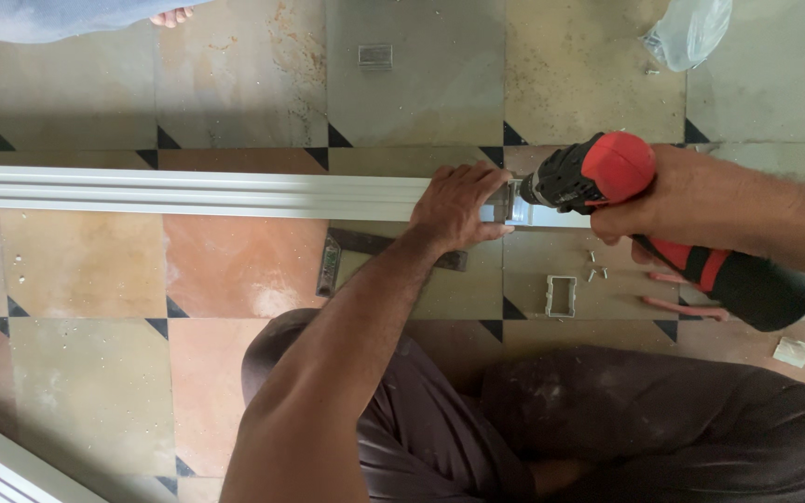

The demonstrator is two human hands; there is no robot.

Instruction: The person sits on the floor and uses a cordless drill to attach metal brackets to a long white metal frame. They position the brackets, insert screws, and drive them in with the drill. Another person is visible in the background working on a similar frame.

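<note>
Tiled floor (86,261), left hand (458,205) pressing aluminium rail (188,193), right hand (673,200) gripping drill (607,172)

Left hand (456,207) presses the aluminium rail (188,192) (lying on tiles); right hand (668,200) grips a red-and-black drill (607,177).

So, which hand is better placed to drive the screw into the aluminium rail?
The right hand: it already grips the red-and-black drill, whose tip points at the rail's end. The left hand lies flat on the rail, steadying it.
</note>
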